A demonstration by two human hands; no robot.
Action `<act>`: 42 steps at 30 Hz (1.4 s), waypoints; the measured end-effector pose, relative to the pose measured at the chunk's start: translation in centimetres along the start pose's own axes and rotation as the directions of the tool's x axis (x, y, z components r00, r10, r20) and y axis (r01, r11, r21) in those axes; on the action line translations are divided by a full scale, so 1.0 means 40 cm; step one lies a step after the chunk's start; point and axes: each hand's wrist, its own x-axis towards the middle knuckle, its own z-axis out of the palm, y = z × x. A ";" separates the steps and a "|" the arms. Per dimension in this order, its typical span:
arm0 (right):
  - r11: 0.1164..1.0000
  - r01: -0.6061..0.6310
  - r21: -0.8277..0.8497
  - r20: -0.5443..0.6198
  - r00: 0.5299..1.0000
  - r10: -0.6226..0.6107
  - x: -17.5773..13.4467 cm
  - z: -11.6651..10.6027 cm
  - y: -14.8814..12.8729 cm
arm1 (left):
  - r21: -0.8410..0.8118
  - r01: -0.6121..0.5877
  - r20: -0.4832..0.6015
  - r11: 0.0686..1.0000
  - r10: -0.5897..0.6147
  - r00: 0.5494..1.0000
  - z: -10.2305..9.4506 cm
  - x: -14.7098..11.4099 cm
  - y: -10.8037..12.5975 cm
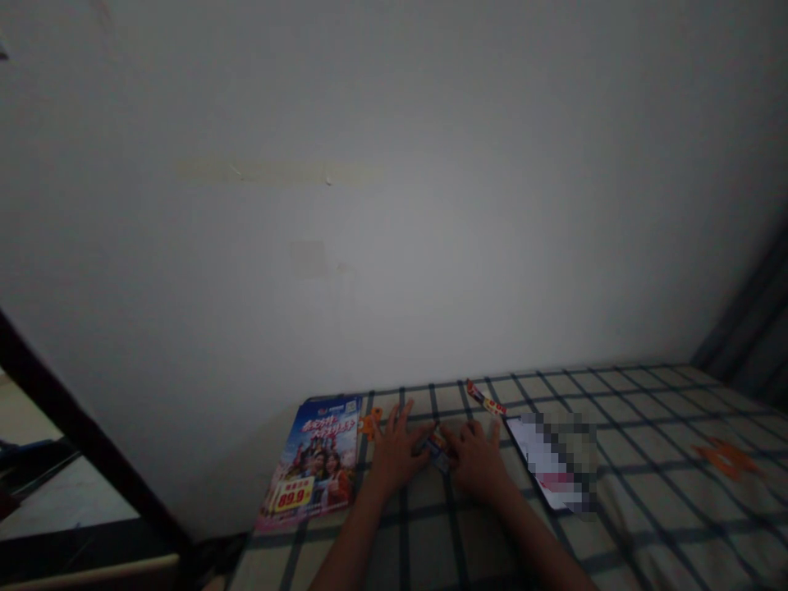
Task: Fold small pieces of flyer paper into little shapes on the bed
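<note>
My left hand and my right hand rest side by side on a checked bed sheet. Between their fingertips lies a small folded piece of printed paper, pinched by both hands. A narrow red strip of cut paper lies just beyond my right hand. A colourful flyer marked 89.9 lies flat to the left of my left hand.
A phone or tablet with a lit screen lies right of my right hand. A plain white wall rises close behind the bed. A dark bed frame post slants at the left. Orange patterns mark the sheet.
</note>
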 end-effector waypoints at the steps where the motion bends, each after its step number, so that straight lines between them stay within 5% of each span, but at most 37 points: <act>1: 1.000 -0.015 0.023 0.001 1.000 0.015 -0.002 0.005 0.003 | -0.008 -0.004 -0.004 1.000 0.004 1.000 -0.003 -0.003 0.001; 7: 0.978 -0.099 0.183 -0.036 0.994 0.107 -0.018 0.039 0.036 | -0.048 0.003 -0.013 0.999 -0.004 1.000 -0.017 -0.017 0.010; 17: 0.973 -0.125 0.193 -0.304 0.935 0.181 -0.014 0.086 0.078 | -0.076 0.076 -0.012 0.994 -0.077 0.997 -0.010 -0.031 0.030; 42: 0.985 -0.082 0.149 -0.325 0.937 0.127 -0.031 0.088 0.079 | -0.054 0.162 0.003 0.985 -0.162 0.987 -0.025 -0.070 0.062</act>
